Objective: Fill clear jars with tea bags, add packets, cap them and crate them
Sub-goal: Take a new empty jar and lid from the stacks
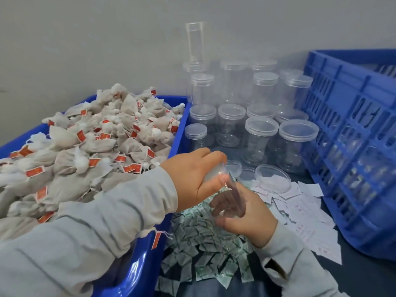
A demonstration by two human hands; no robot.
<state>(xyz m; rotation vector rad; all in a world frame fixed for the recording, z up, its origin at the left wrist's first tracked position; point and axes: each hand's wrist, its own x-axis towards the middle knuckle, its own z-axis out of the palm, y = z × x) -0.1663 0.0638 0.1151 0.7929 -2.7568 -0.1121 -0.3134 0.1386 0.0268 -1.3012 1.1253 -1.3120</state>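
**Inspector:** Largest items first. What is recorded?

**Assistant:** A blue bin heaped with tea bags is noted at the left; a blue slatted crate stands at the right. Between them, at the back of the counter, capped clear jars are grouped. Loose lids lie nearer, beside white paper slips, with a pile of green-printed packets in front.

**Inspector:** And the work in hand?

**Assistant:** One empty jar is held tilted above the packets. The left hand is curled over its upper end; the right hand is wrapped round its lower body. Whether a lid sits under the left hand cannot be told, owing to blur.

**Inspector:** Stage reached?

**Assistant:** Judged early: no tea bags are seen in the jar, and the crate's contents cannot be made out.

**Inspector:** Recommendation?

**Assistant:** The jar should be steadied by the right hand with its mouth turned toward the bin, so bags can be fed in without spillage. The strings and red tags should be kept clear of the rim, lest capping be fouled.
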